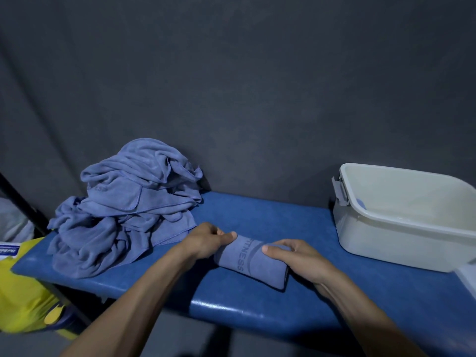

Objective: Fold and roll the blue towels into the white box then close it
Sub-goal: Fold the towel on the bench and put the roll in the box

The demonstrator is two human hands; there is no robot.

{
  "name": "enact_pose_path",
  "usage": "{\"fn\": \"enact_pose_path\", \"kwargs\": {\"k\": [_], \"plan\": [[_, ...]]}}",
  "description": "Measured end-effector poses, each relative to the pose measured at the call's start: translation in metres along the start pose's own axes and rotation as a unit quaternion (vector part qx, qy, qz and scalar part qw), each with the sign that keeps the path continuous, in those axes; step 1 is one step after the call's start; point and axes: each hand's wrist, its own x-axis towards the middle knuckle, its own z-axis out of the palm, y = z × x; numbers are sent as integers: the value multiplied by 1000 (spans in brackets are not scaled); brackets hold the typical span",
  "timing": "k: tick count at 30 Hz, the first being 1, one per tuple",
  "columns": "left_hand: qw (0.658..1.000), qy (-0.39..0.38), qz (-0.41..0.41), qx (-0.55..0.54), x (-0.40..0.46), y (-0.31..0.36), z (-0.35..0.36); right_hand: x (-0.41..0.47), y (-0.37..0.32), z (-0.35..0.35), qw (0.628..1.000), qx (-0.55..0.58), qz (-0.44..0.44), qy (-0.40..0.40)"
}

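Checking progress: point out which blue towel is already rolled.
The rolled towel printed FITNESS, held between left hand and right hand; the towel pile lies loose and crumpled.

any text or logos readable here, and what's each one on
"FITNESS": on the rolled towel gripped by the left hand and right hand; its first letter is partly hidden.
"...ESS": partial, on a towel in the pile.
White label at far left: too blurred to read.

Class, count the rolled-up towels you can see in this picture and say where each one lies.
1: the rolled towel lies on the blue bench, held by the left hand and right hand. The box may hide another.
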Motion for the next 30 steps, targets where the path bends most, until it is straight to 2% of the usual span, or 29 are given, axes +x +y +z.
{"fn": "enact_pose_path", "kwargs": {"k": [5,9,12,14,17,19,22,26,30], "plan": [[1000,7,7,-10,4,-2,2,-1,-4,-3,998,-32,5,-48],[994,60,34,82,6,-2,6,1,-1,-2,999,-34,-1,-42],[991,74,54,93,5,0,9,0,1,-1,1000,-15,-24,-14],[994,64,66,52,6,0,10,-3,-1,-2,998,-16,-61,28],[992,34,89,-86,5,7,14,-12,-12,-9,983,-81,-140,90],[984,0,57,-170,-1,22,20,-19,-21,-13,973,-97,-180,105],[961,-92,-10,-262,-12,43,28,-27,-29,-19,965,-88,-215,118],[948,-42,29,-315,-14,61,34,-32,-28,-32,959,-110,-230,122],[943,-20,83,-322,-12,74,45,-29,-16,-51,967,-152,-183,91]]}}
